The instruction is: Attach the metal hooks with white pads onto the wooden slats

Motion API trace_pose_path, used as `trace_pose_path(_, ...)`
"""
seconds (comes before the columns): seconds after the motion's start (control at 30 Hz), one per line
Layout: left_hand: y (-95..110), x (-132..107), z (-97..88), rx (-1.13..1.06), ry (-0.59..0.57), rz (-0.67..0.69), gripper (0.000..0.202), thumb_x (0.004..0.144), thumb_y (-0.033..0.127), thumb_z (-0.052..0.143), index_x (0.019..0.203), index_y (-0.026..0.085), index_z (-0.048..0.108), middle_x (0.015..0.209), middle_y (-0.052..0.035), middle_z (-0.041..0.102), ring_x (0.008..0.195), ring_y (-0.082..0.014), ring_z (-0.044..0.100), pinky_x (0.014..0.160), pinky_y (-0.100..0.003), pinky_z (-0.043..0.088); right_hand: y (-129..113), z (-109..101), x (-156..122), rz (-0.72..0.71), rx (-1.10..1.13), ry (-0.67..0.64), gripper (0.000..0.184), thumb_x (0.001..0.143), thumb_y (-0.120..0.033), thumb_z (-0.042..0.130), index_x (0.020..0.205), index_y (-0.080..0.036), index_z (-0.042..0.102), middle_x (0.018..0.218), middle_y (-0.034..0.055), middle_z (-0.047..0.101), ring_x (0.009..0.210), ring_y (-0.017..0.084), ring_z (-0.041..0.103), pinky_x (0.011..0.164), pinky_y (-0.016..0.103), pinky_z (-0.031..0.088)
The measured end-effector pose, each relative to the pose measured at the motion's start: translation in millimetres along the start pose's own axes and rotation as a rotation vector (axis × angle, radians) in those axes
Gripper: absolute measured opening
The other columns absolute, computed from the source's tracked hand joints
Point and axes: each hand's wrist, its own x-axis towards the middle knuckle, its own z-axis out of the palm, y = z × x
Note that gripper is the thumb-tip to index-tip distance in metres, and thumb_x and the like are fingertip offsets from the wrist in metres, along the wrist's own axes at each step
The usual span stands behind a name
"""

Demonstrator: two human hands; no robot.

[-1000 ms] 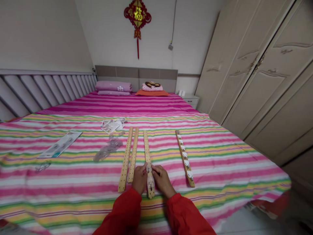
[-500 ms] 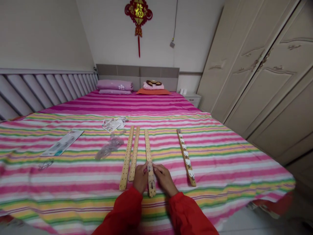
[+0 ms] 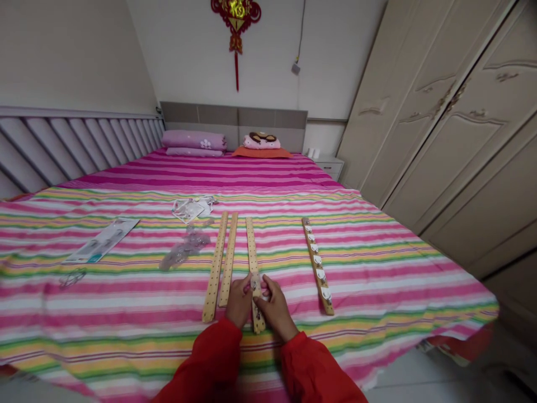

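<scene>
A perforated wooden strip [image 3: 250,240] lies lengthwise on the bed in front of me. On it sits a clear-backed hook [image 3: 254,285] with a small metal part, and a second clear-backed hook [image 3: 258,315] is nearer its lower end, partly covered by my right thumb. My left hand [image 3: 239,302] pinches the left edge of the upper hook, its fingers closed. At the strip's right side is my right hand [image 3: 277,309], its thumb pressed across the strip just below that hook and its forefinger raised beside it. The undersides of the fingers are hidden.
Left of my hands lie two more perforated strips [image 3: 215,268]. A strip with several white hooks [image 3: 318,261] lies to the right. Crumpled clear plastic [image 3: 184,250], white packaging [image 3: 193,209], a hook pack [image 3: 103,242] and a loose clear piece [image 3: 72,277] rest on the striped sheet.
My right thumb has moved from the upper hook's right edge onto the strip below it. My left hand stays at the hook. The whole view has shifted slightly.
</scene>
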Motion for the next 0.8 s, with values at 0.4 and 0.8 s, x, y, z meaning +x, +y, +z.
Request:
trace_pose_path(0.4, -2, 0, 1.5, 0.022, 0.016, 0.031, 0.042, 0.071, 0.012, 0.047, 0.107, 0.016, 0.068, 0.09, -0.0062, 0.067, 0.089, -0.0185, 0.058, 0.088, -0.033, 0.045, -8, 0, 5, -0.048, -0.052, -0.01, 0.049, 0.064, -0.021, 0.066, 0.114, -0.021, 0.064, 0.089, 0.0051, 0.061, 0.08, 0.021, 0.059, 0.073, 0.033, 0.052)
trace_pose_path(0.8, 2, -11, -3.8, -0.071, -0.062, 0.013, 0.039, 0.072, 0.019, 0.049, 0.107, 0.016, 0.067, 0.089, -0.0053, 0.066, 0.089, -0.0186, 0.059, 0.088, -0.033, 0.046, -12, -11, 2, 0.015, 0.06, -0.056, 0.027, 0.071, -0.032, 0.064, 0.094, -0.022, 0.074, 0.083, 0.0063, 0.068, 0.08, 0.024, 0.062, 0.077, 0.039, 0.05)
